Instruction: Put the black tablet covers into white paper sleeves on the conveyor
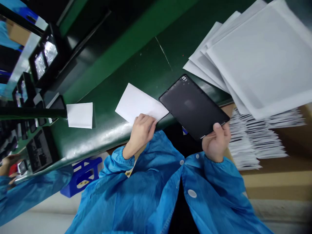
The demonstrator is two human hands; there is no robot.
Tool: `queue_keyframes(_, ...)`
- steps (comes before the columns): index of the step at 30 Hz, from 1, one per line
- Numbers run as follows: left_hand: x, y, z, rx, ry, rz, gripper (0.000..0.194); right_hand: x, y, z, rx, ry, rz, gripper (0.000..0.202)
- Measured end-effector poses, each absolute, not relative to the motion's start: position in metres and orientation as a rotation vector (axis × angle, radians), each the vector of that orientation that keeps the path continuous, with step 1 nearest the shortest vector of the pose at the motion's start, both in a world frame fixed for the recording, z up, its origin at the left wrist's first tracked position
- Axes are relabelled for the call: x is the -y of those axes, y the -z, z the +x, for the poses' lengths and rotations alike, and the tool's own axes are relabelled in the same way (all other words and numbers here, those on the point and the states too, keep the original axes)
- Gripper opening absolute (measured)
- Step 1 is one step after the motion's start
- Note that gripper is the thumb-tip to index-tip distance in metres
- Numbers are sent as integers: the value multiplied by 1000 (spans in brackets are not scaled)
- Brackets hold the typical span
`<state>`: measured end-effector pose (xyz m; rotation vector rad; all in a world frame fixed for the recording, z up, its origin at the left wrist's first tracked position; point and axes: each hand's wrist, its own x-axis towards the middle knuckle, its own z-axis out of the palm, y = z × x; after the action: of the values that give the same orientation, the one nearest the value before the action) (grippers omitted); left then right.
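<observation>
Held the black tablet (192,104) by its near right end in the right hand (215,139), clamped between the thumb on top and the fingers mostly hidden beneath. Had most of the tablet's length beyond that grip, out to the far left. Ran its long axis on a slant, from the far left, beside the white sleeve (141,102), to the near right, at the right palm. Showed its dark back upward, with the camera area (184,78) at the far corner.

Had the white sleeve on the counter (104,105), just left of the tablet, its own long axis on a similar slant. Saw the sleeve's right corner against the tablet's left long edge, but could not tell contact from a slight gap in height. Rested the left hand (143,128) at the sleeve's near edge, fingers close together and bent down; could not tell a pinch from a light press. Had the right hand nearer to the tablet, the left hand off to its left, across the sleeve's right part.

Saw a fanned stack of white pouches (263,61) to the right of the tablet, and rows of thin white packets (248,139) right of the right hand.
</observation>
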<state>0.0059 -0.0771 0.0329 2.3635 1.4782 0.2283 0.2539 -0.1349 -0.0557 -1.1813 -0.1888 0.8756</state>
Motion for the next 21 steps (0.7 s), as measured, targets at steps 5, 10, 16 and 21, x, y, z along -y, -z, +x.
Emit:
queue_keyframes(5,65,-32,0,-1501,-456,1992,18,137,39,253,151,-814,-1174,29)
queue_keyframes(10,59,-33,2,-1546,-529,1695,28,145,31,255,197,-712,-1226,25)
queue_keyframes(16,54,-36,-1,-1505,-475,1563,31,164,36,259,212,-690,-1299,16)
queue_keyframes(21,51,-44,-2,-1474,-377,1595,25,174,37,259,223,-728,-1320,20)
